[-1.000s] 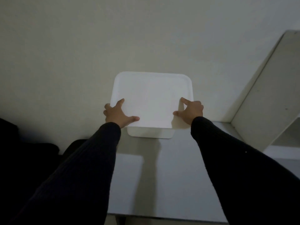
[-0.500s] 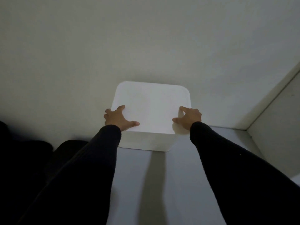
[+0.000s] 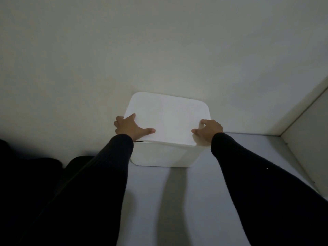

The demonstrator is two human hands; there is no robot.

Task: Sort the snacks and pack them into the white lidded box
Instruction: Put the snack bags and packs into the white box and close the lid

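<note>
The white lidded box (image 3: 163,155) stands on a pale surface against the wall, its flat lid (image 3: 168,118) on top. My left hand (image 3: 130,126) grips the lid's left edge, thumb lying across the top and fingers curled over the side. At the lid's near left corner a thin dark gap shows between lid and box. My right hand (image 3: 208,129) holds the lid's right edge, thumb on top, fingers curled at the rim. No snacks are in view; the inside of the box is hidden.
The box rests on a light grey shelf or tabletop (image 3: 177,201). A plain wall (image 3: 159,50) rises right behind it. A white side panel (image 3: 308,139) closes off the right. A dark shape (image 3: 35,174) fills the lower left.
The box now sits lower in view with more of its front wall showing. Both hands stay on the lid's edges, and a slight gap has appeared at the near left corner.
</note>
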